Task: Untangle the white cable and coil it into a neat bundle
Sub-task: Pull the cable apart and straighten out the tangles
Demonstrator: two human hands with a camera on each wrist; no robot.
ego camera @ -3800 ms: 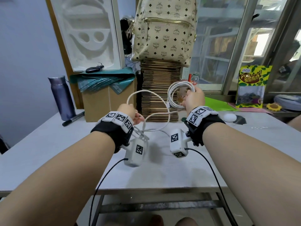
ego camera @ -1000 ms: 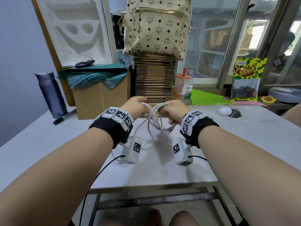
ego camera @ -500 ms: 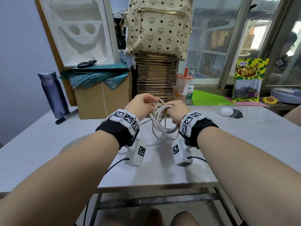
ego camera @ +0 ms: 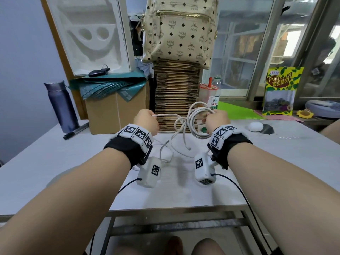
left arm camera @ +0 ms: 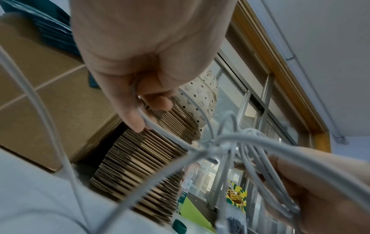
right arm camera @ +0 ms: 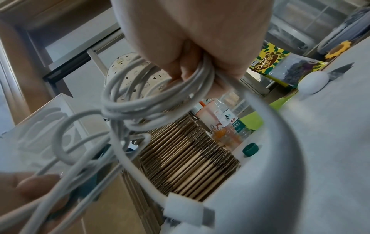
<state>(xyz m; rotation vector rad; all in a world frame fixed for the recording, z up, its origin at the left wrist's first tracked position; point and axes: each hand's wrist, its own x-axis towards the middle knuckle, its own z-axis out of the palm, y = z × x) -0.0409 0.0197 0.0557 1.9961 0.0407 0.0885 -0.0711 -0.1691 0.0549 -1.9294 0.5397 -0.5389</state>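
Now your right hand (ego camera: 217, 120) grips the looped white cable (ego camera: 193, 122) above the table (ego camera: 55, 162). Your left hand (ego camera: 146, 122) pinches one strand, and loose cable hangs between them.

Your hands are raised over the counter (ego camera: 55, 159), cable (ego camera: 185, 124) strung between them.
Behind it stands the cardboard stack (ego camera: 176, 96); box (ego camera: 114, 111) and flask (ego camera: 61, 105) lie left, snack bag (ego camera: 281, 91) right.

White cable (ego camera: 185, 124), cream backpack (ego camera: 181, 32) with black diamond print and gold zip, purple flask (ego camera: 61, 105), teal sheets (ego camera: 108, 85), brown cardboard stack (ego camera: 174, 89), pale grey bench (ego camera: 55, 159), yellow-and-green leaf-print snack bag (ego camera: 281, 89), black-and-white checker-marked wristbands (ego camera: 138, 134)
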